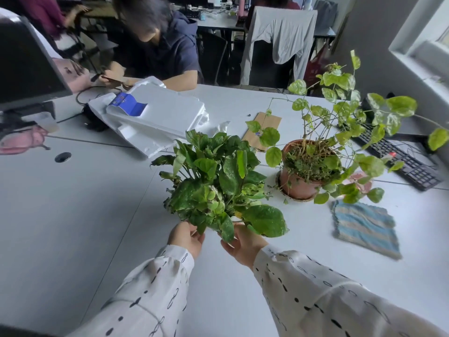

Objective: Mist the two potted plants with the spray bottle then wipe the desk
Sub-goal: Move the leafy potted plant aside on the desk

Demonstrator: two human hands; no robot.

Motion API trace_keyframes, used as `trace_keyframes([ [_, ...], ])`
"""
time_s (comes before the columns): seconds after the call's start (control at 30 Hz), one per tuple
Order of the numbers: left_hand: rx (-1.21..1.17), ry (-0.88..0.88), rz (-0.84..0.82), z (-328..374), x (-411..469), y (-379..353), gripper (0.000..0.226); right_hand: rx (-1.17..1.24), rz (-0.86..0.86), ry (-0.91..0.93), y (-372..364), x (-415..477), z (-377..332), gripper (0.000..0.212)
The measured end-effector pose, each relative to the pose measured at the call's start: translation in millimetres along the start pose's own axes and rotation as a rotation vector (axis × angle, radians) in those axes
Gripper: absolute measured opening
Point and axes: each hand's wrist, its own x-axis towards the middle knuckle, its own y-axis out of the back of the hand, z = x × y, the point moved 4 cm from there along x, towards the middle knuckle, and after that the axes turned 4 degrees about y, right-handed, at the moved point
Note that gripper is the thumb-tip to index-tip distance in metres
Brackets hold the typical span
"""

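Observation:
A bushy dark-green potted plant (213,181) stands at the middle of the white desk (73,215); its pot is hidden under the leaves. My left hand (185,235) and my right hand (243,242) reach in under the foliage from either side, fingers curled in toward the hidden pot. To the right, a trailing plant with round pale leaves grows from a terracotta pot (297,183) on a saucer. A blue-and-beige striped cloth (364,227) lies flat at the right. No spray bottle is in view.
White foam packaging (158,117) with a blue card lies at the back left, a brown envelope (263,128) behind the plants. A black keyboard (398,156) sits far right, a monitor (26,66) far left. A person (158,45) sits across the desk.

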Motion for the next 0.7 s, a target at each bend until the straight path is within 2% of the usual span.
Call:
trace_keyframes([
  [0.23,-0.144,-0.013,0.012,-37,-40,32,0.033,0.044,-0.011,-0.026,25,-31,43,0.009],
  [0.7,-0.150,-0.006,0.045,-64,-76,74,0.033,0.051,0.090,-0.044,38,-85,86,0.011],
])
